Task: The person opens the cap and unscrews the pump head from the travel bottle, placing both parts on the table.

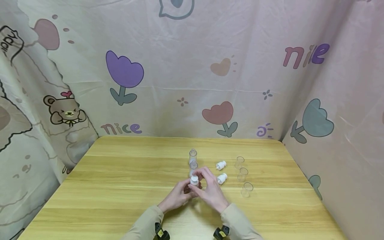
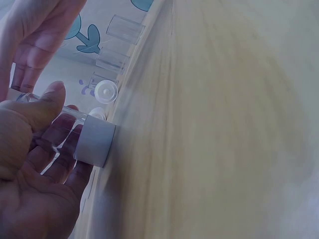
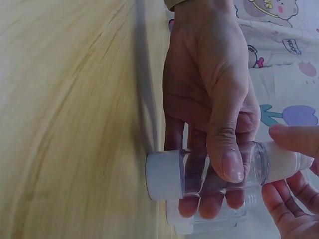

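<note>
My left hand (image 1: 178, 195) holds a clear bottle with a white base (image 2: 94, 141) upright, close over the table. In the right wrist view its thumb and fingers wrap the clear body of the bottle (image 3: 197, 172). A white pump head (image 1: 194, 180) sits at the bottle's top. My right hand (image 1: 211, 190) pinches this head between thumb and fingers, seen at the right edge of the right wrist view. Two similar bottles, a nearer one (image 1: 193, 165) and a farther one (image 1: 193, 155), stand just beyond the hands.
Two white pump heads, one farther (image 1: 221, 165) and one nearer (image 1: 222, 178), lie right of the hands. Beyond them stand three clear caps (image 1: 247, 190) in a row. The wooden table (image 1: 120, 173) meets a printed curtain (image 1: 168, 110) at the back and sides.
</note>
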Demonstrator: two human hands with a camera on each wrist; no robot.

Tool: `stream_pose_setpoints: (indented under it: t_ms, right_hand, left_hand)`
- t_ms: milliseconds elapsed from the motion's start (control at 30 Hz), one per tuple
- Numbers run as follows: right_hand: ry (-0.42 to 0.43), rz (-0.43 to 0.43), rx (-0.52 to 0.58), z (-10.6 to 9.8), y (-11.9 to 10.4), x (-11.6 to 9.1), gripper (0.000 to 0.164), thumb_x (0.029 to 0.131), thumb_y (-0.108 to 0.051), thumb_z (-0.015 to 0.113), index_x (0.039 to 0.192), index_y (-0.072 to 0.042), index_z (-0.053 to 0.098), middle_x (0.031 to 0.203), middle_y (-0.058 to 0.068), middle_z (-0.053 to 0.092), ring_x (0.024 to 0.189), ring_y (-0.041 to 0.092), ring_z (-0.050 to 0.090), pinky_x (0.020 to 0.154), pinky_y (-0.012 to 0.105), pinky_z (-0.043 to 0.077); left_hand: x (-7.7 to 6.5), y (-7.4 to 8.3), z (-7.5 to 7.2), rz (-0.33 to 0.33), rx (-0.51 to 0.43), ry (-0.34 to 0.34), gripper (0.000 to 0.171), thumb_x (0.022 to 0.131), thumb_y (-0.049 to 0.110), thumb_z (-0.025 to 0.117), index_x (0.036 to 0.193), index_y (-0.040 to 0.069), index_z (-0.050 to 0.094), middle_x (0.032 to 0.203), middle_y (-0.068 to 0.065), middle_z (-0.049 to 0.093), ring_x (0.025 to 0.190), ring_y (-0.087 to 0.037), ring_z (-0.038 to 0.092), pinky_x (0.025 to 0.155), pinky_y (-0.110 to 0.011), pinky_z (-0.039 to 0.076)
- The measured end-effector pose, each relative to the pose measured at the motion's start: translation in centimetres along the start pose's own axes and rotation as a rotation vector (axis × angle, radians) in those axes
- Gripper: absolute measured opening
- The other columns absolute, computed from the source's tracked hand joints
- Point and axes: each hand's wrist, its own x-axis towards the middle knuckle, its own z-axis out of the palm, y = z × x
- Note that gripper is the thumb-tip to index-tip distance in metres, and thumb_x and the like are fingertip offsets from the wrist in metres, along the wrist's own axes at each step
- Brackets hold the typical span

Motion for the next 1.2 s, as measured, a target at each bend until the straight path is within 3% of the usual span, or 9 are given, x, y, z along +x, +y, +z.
stream_pose_setpoints:
  t_ms: [233,433,700,900,1067,1200]
  right_hand:
    - [-0.03,-0.051,0.003,-0.1,0.0,0.1,0.033,0.073,-0.01,0.07,0.103,-0.014,0.056,0.1,-0.006,0.057,0.089,0.006,0.055,0.079,0.023,0.051]
    - [-0.064,-0.053,0.019,0.0,0.1,-0.1,0.034,0.075,-0.011,0.068,0.107,-0.012,0.055,0.108,-0.003,0.056,0.1,0.011,0.054,0.091,0.035,0.047]
    - [-0.012,0.018,0.007,0.1,-0.2,-0.1,0.041,0.072,-0.021,0.073,0.107,-0.013,0.054,0.102,-0.009,0.051,0.087,0.004,0.049,0.076,0.028,0.05]
    - [-0.002,-0.006,0.003,0.1,-0.2,-0.1,0.038,0.071,-0.015,0.073,0.103,-0.01,0.055,0.098,-0.008,0.053,0.084,0.004,0.05,0.071,0.027,0.051]
    - [-0.042,-0.036,0.02,0.0,-0.1,0.0,0.033,0.073,-0.008,0.069,0.104,-0.014,0.056,0.104,-0.007,0.056,0.093,0.006,0.054,0.083,0.025,0.051]
    - [-0.073,-0.048,0.034,-0.1,-0.2,-0.1,0.033,0.075,-0.008,0.067,0.106,-0.014,0.056,0.108,-0.003,0.056,0.1,0.011,0.054,0.091,0.034,0.048]
  left_hand:
    - [0.0,0.1,0.0,-0.01,0.002,0.001,0.041,0.082,0.006,0.06,0.119,-0.006,0.048,0.113,-0.021,0.058,0.107,-0.033,0.055,0.096,-0.028,0.045]
    - [-0.1,0.5,0.0,-0.016,0.035,0.006,0.038,0.082,0.007,0.059,0.116,-0.005,0.05,0.111,-0.019,0.059,0.105,-0.03,0.056,0.095,-0.024,0.046]
    - [0.3,-2.0,0.2,0.018,0.038,0.011,0.041,0.081,0.009,0.061,0.119,-0.001,0.05,0.112,-0.015,0.061,0.104,-0.02,0.058,0.093,-0.023,0.047]
    - [0.5,-3.2,0.2,0.004,-0.002,0.01,0.041,0.082,0.013,0.061,0.12,0.003,0.05,0.112,-0.011,0.061,0.105,-0.018,0.058,0.093,-0.02,0.046]
    - [0.4,-3.0,0.2,-0.013,0.015,0.01,0.044,0.082,0.014,0.061,0.123,0.003,0.048,0.115,-0.011,0.059,0.108,-0.023,0.056,0.096,-0.021,0.045]
    - [0.2,-1.8,0.1,-0.011,0.028,0.009,0.044,0.082,0.011,0.06,0.122,0.0,0.048,0.115,-0.015,0.059,0.107,-0.026,0.056,0.095,-0.022,0.045]
